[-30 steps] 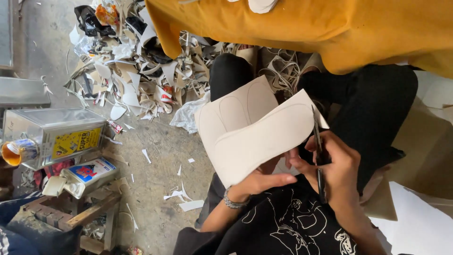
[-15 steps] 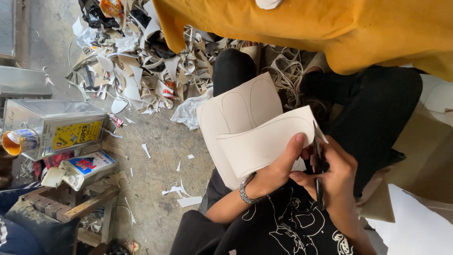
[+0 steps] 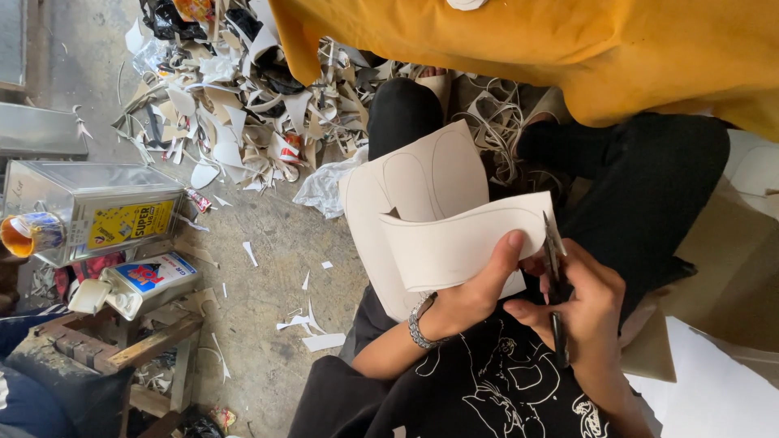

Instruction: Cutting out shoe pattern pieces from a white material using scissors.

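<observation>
From the head camera, 1 cream sheet [image 3: 430, 211] with curved pencil lines lies over the person's lap, and its near edge is curled up. The left hand [image 3: 479, 288] grips that curled edge, fingers [image 3: 510, 247] clamped on it. The right hand [image 3: 588, 304] has its fingers closed around 1 pair of scissors [image 3: 555, 280], whose blades touch the right end of the sheet. 1 bracelet [image 3: 417, 323] sits on the left wrist. On the floor [image 3: 268, 268] lies 1 pile of scraps [image 3: 235, 113], with 1 metal can [image 3: 93, 207] and 1 white bottle [image 3: 142, 280] off to the side. 1 yellow cloth [image 3: 568, 49] hangs above the knees.
</observation>
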